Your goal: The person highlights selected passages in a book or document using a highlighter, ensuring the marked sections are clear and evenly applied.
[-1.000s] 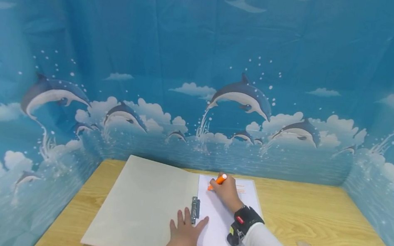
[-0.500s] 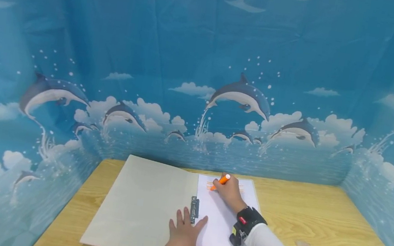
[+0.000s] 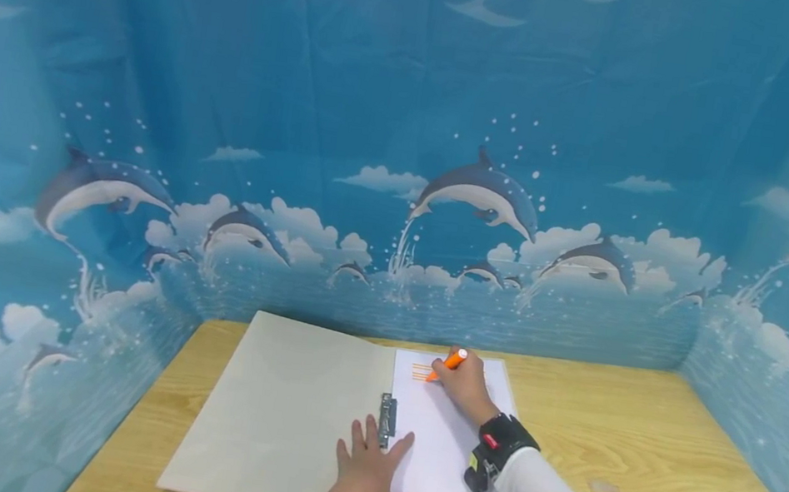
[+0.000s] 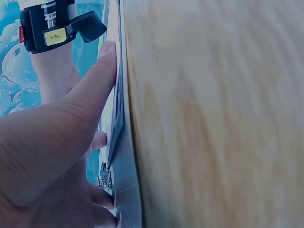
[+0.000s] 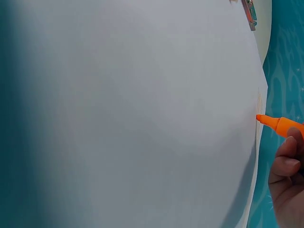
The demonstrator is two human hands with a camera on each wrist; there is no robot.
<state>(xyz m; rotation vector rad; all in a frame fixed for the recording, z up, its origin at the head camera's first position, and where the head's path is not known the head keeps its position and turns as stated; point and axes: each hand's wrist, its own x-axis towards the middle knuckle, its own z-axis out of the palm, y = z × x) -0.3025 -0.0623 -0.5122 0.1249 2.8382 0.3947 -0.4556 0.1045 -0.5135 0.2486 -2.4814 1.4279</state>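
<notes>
An orange marker (image 3: 452, 362) is pinched in my right hand (image 3: 467, 384), its tip down on the white paper (image 3: 438, 471) near the top. Several orange lines (image 3: 420, 371) run across the sheet beside the tip. The right wrist view also shows the marker (image 5: 280, 124) touching the paper at its far edge. My left hand (image 3: 366, 473) lies spread across the lower middle of the opened folder (image 3: 295, 417), thumb on the paper. Just beyond its fingertips is the folder's metal clip (image 3: 386, 420). In the left wrist view, the left thumb (image 4: 102, 71) rests along the paper's edge.
The folder lies on a wooden table (image 3: 626, 430), its cover spread to the left. A small clear piece (image 3: 603, 488) sits on the table to the right. A blue dolphin-print curtain (image 3: 348, 147) hangs behind and at both sides.
My right hand has moved slightly right with the marker, drawing along the paper, and more of the orange lines shows to its left. The left hand stays in place.
</notes>
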